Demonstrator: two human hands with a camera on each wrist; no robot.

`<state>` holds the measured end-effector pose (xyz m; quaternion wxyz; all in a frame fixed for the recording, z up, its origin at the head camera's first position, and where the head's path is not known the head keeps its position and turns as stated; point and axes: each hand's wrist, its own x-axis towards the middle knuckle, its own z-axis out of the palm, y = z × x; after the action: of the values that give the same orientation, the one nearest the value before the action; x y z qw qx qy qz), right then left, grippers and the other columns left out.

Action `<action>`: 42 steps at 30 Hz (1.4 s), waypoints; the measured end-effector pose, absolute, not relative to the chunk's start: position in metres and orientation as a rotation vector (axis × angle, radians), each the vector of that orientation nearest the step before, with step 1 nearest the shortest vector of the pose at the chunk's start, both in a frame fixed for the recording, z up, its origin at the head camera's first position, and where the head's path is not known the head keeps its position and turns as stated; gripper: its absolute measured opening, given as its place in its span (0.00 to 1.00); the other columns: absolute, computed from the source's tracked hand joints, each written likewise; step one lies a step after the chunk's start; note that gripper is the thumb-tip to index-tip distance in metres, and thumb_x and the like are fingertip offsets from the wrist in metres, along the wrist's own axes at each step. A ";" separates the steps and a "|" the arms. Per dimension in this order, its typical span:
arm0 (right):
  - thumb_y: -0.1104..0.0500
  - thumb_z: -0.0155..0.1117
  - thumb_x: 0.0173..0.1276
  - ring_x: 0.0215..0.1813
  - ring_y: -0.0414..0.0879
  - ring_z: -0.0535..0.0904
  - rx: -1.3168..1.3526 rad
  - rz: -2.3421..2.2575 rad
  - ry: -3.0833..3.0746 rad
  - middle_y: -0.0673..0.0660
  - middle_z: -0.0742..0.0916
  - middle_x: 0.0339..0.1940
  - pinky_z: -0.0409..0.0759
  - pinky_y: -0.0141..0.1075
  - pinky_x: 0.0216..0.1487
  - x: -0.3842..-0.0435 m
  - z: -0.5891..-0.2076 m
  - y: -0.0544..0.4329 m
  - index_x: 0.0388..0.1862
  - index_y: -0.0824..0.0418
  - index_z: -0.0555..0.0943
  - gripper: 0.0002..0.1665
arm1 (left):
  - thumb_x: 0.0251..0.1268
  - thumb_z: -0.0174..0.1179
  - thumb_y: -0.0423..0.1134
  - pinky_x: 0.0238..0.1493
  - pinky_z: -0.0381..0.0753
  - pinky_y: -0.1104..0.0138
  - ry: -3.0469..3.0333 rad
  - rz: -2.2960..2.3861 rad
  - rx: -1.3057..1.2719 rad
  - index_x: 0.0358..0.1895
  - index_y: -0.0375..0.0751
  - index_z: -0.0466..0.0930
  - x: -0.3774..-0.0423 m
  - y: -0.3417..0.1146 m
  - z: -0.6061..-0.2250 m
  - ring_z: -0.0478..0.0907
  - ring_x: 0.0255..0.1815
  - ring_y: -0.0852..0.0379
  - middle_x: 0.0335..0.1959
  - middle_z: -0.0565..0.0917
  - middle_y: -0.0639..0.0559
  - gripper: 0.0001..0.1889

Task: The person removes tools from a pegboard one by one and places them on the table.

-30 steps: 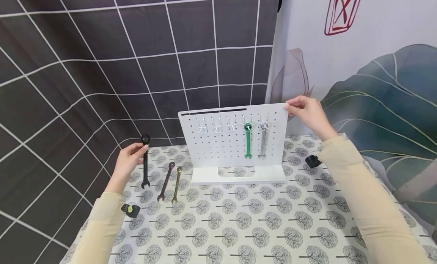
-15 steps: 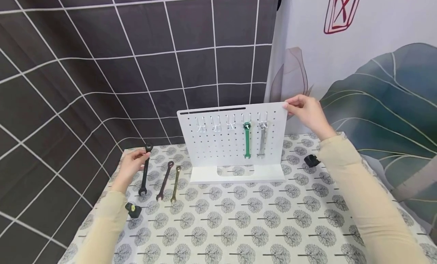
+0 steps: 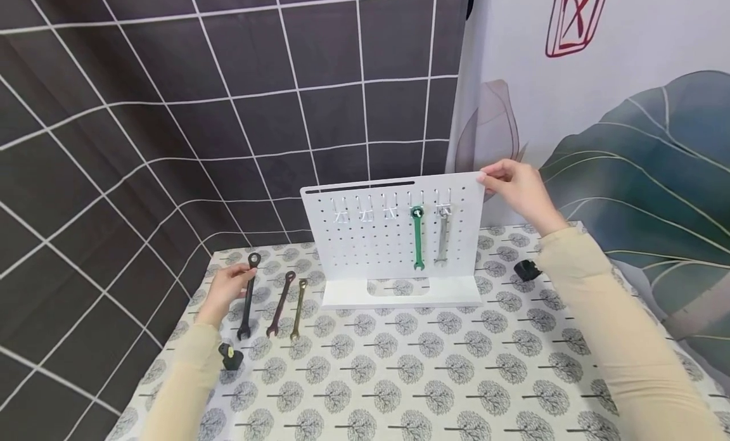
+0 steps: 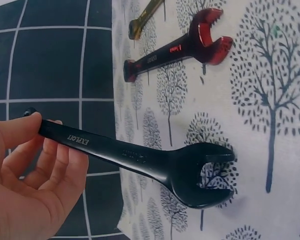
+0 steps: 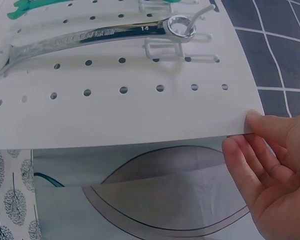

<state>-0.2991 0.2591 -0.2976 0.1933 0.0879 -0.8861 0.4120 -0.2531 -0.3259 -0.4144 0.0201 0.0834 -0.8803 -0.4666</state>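
Observation:
My left hand (image 3: 224, 290) pinches a black combination wrench (image 3: 248, 305) near its ring end, the open jaw pointing down, close over the tablecloth. In the left wrist view the thumb lies on the handle of this black wrench (image 4: 140, 160), marked "EXPLOIT". The right hand (image 3: 521, 191) grips the top right corner of a white pegboard (image 3: 463, 238), thumb on the front face. From its hooks hang a green wrench (image 3: 418, 238) and a silver wrench (image 3: 443, 238), the latter stamped 14. To the right of the black wrench lie a dark red wrench (image 3: 281, 303) and a smaller gold wrench (image 3: 299, 309).
Three bare wire hooks (image 3: 365, 210) line the upper left of the pegboard. Its base stands on a tree-patterned tablecloth (image 3: 399, 377). Behind hangs a dark curtain (image 3: 256, 124) with a white grid; a leaf-printed white curtain (image 3: 513, 92) is at the right.
My left hand has lowered the black wrench toward the tablecloth, beside the dark red wrench. The right hand keeps its grip on the pegboard corner.

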 end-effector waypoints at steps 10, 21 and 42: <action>0.51 0.66 0.73 0.29 0.32 0.81 0.247 1.155 -2.487 0.64 0.89 0.40 0.74 0.39 0.50 -0.299 -0.296 0.259 0.52 0.65 0.83 0.19 | 0.77 0.53 0.37 0.41 0.83 0.67 -2.737 -1.465 0.232 0.65 0.21 0.69 -0.256 -0.330 -0.423 0.78 0.44 0.54 0.59 0.78 0.27 0.23; 0.51 0.66 0.73 0.29 0.32 0.81 0.245 1.141 -2.486 0.64 0.89 0.39 0.74 0.41 0.51 -0.301 -0.298 0.259 0.52 0.65 0.83 0.19 | 0.74 0.53 0.33 0.47 0.85 0.60 -2.805 -1.417 0.271 0.67 0.20 0.65 -0.268 -0.332 -0.429 0.73 0.61 0.34 0.64 0.73 0.25 0.25; 0.50 0.66 0.73 0.29 0.30 0.80 0.248 1.146 -2.488 0.63 0.89 0.39 0.75 0.35 0.45 -0.296 -0.293 0.259 0.51 0.66 0.83 0.20 | 0.65 0.59 0.29 0.26 0.76 0.69 -2.827 -1.289 0.309 0.55 0.18 0.76 -0.283 -0.323 -0.453 0.75 0.27 0.57 0.43 0.83 0.30 0.19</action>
<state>-0.2957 0.2586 -0.2933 0.1945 0.0885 -0.8873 0.4087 -0.2828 -0.3229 -0.4532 0.0098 0.0991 -0.9053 -0.4130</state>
